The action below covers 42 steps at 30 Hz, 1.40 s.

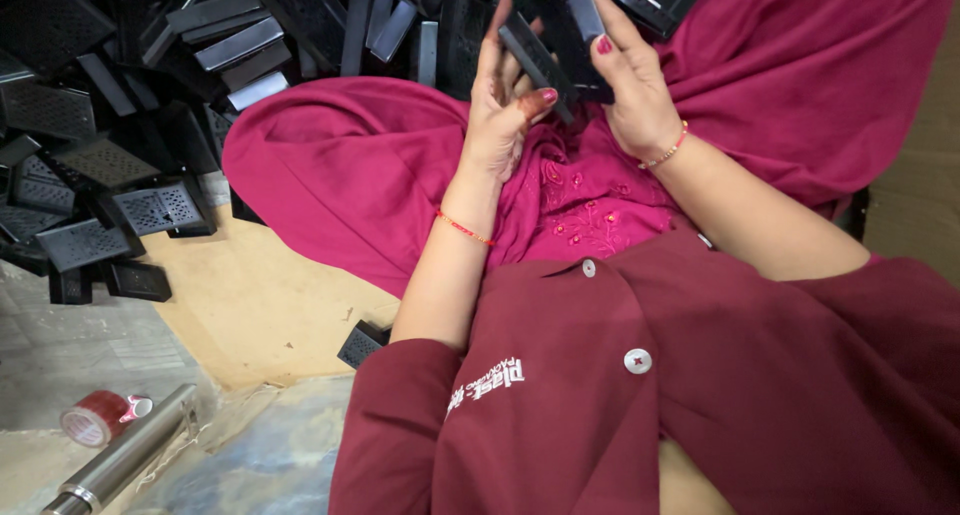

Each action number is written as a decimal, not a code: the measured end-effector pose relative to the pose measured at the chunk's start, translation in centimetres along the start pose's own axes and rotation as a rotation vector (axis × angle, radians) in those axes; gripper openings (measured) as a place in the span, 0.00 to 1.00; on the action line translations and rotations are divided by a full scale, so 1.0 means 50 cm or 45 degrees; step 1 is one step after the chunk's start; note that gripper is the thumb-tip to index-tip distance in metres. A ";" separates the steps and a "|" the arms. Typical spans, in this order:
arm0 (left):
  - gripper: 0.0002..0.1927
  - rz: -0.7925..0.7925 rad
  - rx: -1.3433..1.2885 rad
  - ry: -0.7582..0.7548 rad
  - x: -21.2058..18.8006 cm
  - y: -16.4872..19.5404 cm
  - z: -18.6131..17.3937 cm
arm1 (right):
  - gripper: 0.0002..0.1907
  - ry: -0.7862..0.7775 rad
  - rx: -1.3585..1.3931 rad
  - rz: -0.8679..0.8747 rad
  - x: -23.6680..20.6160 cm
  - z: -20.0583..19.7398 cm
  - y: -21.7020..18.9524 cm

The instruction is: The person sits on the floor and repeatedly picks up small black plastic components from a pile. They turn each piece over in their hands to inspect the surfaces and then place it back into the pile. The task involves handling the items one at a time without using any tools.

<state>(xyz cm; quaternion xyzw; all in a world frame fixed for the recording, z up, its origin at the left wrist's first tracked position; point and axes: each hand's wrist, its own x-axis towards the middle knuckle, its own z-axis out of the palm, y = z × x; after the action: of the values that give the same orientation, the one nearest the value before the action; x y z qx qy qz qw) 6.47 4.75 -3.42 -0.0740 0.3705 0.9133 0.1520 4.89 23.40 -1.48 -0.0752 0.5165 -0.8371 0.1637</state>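
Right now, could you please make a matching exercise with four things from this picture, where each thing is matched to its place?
Things:
1. flat black perforated plastic part
2. red roll of tape
3. shiny metal cylinder
4. thin red thread bracelet

Places:
A. left wrist
B. floor, bottom left corner, lying slanted
C. between both hands
D. floor, just above the cylinder

Pairs: 1-C, 2-D, 3-B, 4-A

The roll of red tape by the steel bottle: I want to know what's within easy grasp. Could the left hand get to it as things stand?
Probably not right away: the left hand is raised, gripping a black plastic part, and the roll of red tape lies on the floor, low and far to the left. Nothing blocks the way.
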 end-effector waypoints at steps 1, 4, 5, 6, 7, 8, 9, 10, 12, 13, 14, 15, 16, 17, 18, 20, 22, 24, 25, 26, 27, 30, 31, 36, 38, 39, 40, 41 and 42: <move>0.58 0.008 0.015 -0.012 0.001 0.001 0.001 | 0.28 0.001 -0.083 -0.033 0.000 0.001 0.000; 0.58 0.010 0.041 -0.049 -0.001 0.004 0.005 | 0.27 -0.003 -0.278 -0.055 -0.004 0.001 -0.001; 0.58 0.008 0.046 -0.061 -0.002 0.004 0.008 | 0.28 -0.007 -0.334 -0.050 -0.005 0.001 0.000; 0.58 0.004 0.073 -0.060 -0.003 0.004 0.009 | 0.27 -0.014 -0.383 -0.060 -0.006 0.001 0.000; 0.58 0.001 0.100 -0.059 -0.003 0.004 0.011 | 0.27 -0.023 -0.432 -0.070 -0.007 0.001 0.001; 0.58 -0.002 0.127 -0.057 -0.002 0.003 0.011 | 0.27 -0.032 -0.482 -0.079 -0.007 0.001 0.002; 0.58 0.014 0.165 -0.058 -0.001 0.001 0.011 | 0.26 -0.041 -0.534 -0.110 -0.007 0.002 0.001; 0.58 0.031 0.203 -0.060 0.001 -0.002 0.010 | 0.26 -0.050 -0.587 -0.142 -0.005 0.002 -0.001; 0.58 0.041 0.240 -0.055 0.004 -0.011 0.003 | 0.26 -0.055 -0.655 -0.180 -0.005 0.009 -0.008; 0.58 0.039 0.243 -0.049 0.007 -0.018 -0.001 | 0.26 -0.055 -0.669 -0.190 -0.003 0.014 -0.014; 0.58 0.036 0.244 -0.042 0.008 -0.026 -0.007 | 0.26 -0.054 -0.684 -0.200 -0.002 0.020 -0.021; 0.58 0.090 0.310 -0.037 0.009 -0.037 -0.014 | 0.27 -0.124 -0.778 -0.295 -0.003 0.027 -0.029; 0.57 0.148 0.374 -0.030 0.011 -0.049 -0.020 | 0.27 -0.199 -0.873 -0.391 -0.005 0.031 -0.040; 0.57 0.209 0.433 -0.016 0.012 -0.063 -0.027 | 0.28 -0.284 -0.968 -0.484 -0.008 0.039 -0.049; 0.48 0.214 0.386 0.028 0.011 -0.076 -0.035 | 0.28 -0.305 -0.987 -0.491 -0.009 0.050 -0.051; 0.30 0.214 0.296 0.106 0.011 -0.099 -0.050 | 0.29 -0.331 -1.022 -0.509 -0.012 0.065 -0.051; 0.35 0.212 0.353 0.047 0.017 -0.110 -0.066 | 0.30 -0.306 -0.683 -0.405 0.002 0.060 -0.047; 0.36 0.135 0.351 0.052 0.020 -0.112 -0.072 | 0.31 -0.190 -0.566 -0.297 -0.004 0.042 -0.045; 0.35 0.086 0.340 0.071 0.024 -0.108 -0.073 | 0.31 -0.097 -0.620 -0.274 0.000 0.026 -0.045; 0.34 0.041 0.333 0.089 0.027 -0.101 -0.071 | 0.31 -0.008 -0.669 -0.252 0.005 0.009 -0.042; 0.34 -0.036 0.402 0.099 0.029 -0.093 -0.067 | 0.29 0.024 -0.365 -0.171 0.007 -0.004 -0.037; 0.33 -0.262 0.347 0.097 0.035 -0.063 -0.048 | 0.25 0.090 0.317 0.003 0.014 -0.044 -0.020; 0.32 -0.334 0.146 0.079 0.037 -0.056 -0.042 | 0.24 0.093 0.388 0.019 0.015 -0.055 -0.014; 0.31 -0.358 0.074 -0.053 0.033 -0.049 -0.033 | 0.25 0.134 0.656 0.178 0.019 -0.081 0.011; 0.34 -0.222 0.167 -0.137 0.033 -0.061 -0.040 | 0.25 0.124 0.730 0.164 0.022 -0.083 0.011; 0.34 -0.213 0.175 -0.116 0.033 -0.068 -0.043 | 0.25 0.088 0.727 0.172 0.023 -0.082 0.009; 0.35 -0.203 0.184 -0.098 0.034 -0.074 -0.045 | 0.26 0.050 0.723 0.178 0.024 -0.079 0.005; 0.36 -0.191 0.192 -0.081 0.036 -0.080 -0.047 | 0.26 0.013 0.717 0.183 0.025 -0.076 0.001; 0.37 -0.096 0.226 -0.109 0.036 -0.086 -0.046 | 0.27 0.026 0.705 0.172 0.025 -0.070 -0.003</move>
<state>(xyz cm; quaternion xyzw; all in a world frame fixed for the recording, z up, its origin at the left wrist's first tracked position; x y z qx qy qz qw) 6.26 6.45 -8.33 -0.0350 0.4401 0.8728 0.2081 2.65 25.97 -3.02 0.0154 0.2736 -0.9343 0.2282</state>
